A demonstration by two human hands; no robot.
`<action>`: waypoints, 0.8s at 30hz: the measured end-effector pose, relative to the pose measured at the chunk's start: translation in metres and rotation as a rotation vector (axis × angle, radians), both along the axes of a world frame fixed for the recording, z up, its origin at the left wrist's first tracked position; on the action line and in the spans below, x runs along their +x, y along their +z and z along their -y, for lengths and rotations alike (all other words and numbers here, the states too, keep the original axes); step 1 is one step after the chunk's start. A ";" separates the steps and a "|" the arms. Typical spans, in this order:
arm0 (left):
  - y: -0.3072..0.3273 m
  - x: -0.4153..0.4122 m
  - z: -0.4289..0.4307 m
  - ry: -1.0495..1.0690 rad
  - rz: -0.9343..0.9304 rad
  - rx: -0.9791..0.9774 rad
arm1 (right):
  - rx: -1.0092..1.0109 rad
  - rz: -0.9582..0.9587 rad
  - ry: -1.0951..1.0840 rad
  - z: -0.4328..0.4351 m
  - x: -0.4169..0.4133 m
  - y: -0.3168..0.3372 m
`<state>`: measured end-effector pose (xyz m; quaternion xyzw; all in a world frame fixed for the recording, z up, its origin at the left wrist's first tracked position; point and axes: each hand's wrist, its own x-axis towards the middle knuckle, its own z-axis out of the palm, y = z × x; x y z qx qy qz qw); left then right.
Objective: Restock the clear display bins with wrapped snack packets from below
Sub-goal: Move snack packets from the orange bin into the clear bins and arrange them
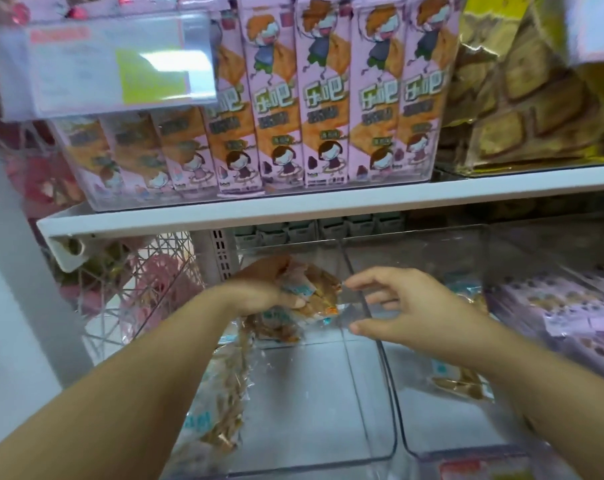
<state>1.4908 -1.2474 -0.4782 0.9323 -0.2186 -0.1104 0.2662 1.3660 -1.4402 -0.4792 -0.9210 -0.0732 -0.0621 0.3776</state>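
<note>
Left hand [262, 292] is gripping a cluster of wrapped snack packets [316, 291] over the clear bin [328, 403]. Right hand [407, 306] is hovering beside them, fingers spread, empty. Pink boxes [324, 98] are lining the shelf [293, 206] above.

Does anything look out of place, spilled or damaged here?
Nothing spilled or damaged. One untidy thing: a crumpled clear bag of snacks slumps at the left side of the clear bin, below the left hand, which grips several packets.
</note>
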 end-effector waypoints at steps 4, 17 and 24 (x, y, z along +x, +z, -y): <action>-0.012 0.012 0.010 -0.038 0.020 0.094 | 0.002 0.008 0.011 0.000 0.001 -0.002; -0.021 0.031 0.041 -0.142 0.242 0.586 | -0.021 0.018 0.002 -0.003 -0.002 -0.003; -0.031 0.027 0.043 -0.253 0.405 0.608 | -0.007 0.022 0.010 -0.002 -0.001 -0.005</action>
